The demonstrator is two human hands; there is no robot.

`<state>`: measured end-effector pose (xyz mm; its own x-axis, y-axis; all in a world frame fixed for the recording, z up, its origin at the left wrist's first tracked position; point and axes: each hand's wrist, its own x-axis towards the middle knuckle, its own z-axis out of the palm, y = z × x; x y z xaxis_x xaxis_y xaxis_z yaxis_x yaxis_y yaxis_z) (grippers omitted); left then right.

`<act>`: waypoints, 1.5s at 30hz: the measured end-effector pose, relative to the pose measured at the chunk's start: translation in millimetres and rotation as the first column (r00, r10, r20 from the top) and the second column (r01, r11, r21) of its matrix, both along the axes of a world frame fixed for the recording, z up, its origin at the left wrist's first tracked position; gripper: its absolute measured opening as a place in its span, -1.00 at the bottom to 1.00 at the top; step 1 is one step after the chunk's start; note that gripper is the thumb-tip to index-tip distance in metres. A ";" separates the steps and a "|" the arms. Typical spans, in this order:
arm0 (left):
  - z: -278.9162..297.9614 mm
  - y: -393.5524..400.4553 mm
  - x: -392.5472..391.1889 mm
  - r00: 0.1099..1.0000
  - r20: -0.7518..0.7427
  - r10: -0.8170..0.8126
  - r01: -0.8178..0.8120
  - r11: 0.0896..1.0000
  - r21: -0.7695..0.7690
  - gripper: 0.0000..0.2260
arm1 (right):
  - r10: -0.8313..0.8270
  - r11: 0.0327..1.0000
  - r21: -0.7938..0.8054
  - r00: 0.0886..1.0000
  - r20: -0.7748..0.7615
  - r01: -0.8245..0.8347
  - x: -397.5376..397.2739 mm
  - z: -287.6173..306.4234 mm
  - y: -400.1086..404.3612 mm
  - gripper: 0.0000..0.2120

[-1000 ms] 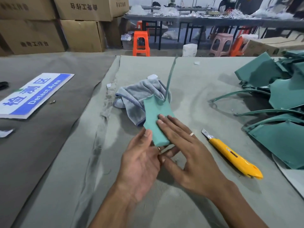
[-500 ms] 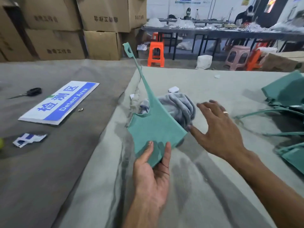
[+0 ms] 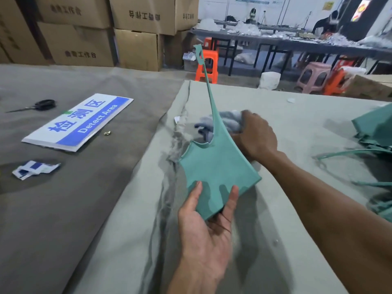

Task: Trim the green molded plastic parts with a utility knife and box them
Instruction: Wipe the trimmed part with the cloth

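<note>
1. The left hand (image 3: pixel 206 228) is holding the green molded part (image 3: pixel 218 172) up off the table by its near corner, thumb on the upper face and fingers curling under it; the part's long thin strap is rising toward the far side.
2. The right hand (image 3: pixel 257 134) is reaching behind the part and closing its fingers on the grey cloth (image 3: pixel 228 122), which is lying bunched on the table just beyond the part.
3. No knife is showing in this view, so the step in hand is looking like a wipe of the part, not a cut.
4. To do it well, the left hand should be keeping a firm pinch on the flat body while the cloth is passing over it, and supporting the body so the slender strap is not bending.
5. More green parts (image 3: pixel 377 128) are lying piled at the right edge, well apart from the held one; no packing box for them is plainly showing.
6. The grey table cover (image 3: pixel 131 219) is lying wrinkled along a seam to the left of the hands.
7. On the darker cover at far left are lying a blue-and-white sign (image 3: pixel 80 122), black scissors (image 3: pixel 40 105) and a torn paper scrap (image 3: pixel 35 169).
8. Beyond the table, stacked cardboard cartons (image 3: pixel 135 28), orange stools (image 3: pixel 209 64) and a long workbench (image 3: pixel 297 43) are filling the room.
</note>
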<state>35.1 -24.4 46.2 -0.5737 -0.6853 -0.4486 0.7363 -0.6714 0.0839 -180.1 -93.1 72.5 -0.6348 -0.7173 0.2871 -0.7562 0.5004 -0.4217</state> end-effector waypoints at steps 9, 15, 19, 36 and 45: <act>-6.4 5.8 -6.2 0.998 0.056 0.005 0.007 0.977 -0.213 -0.76 | 0.081 0.546 -0.837 0.996 0.024 -0.024 18.1 40.4 113.6 -0.74; -5.6 20.4 -11.9 0.952 0.273 -0.136 0.246 0.872 -0.423 -0.80 | 0.341 0.804 -0.571 0.914 0.220 -0.163 55.2 -4.3 143.6 -0.28; -4.5 27.7 -9.6 0.902 0.358 -0.240 0.400 0.776 -0.488 -0.81 | 0.360 0.686 -0.695 0.730 0.581 0.215 31.6 -3.1 153.7 -0.62; -5.6 25.9 -4.7 0.786 0.517 -0.340 0.616 0.496 -0.611 -0.74 | 0.560 0.533 -0.846 0.761 0.328 -0.027 -18.2 116.3 185.2 -0.82; -16.1 23.5 -7.6 0.771 0.609 -0.186 0.604 0.517 -0.606 -0.64 | 0.570 0.576 -0.812 0.759 0.316 -0.095 -25.2 120.3 177.5 -0.50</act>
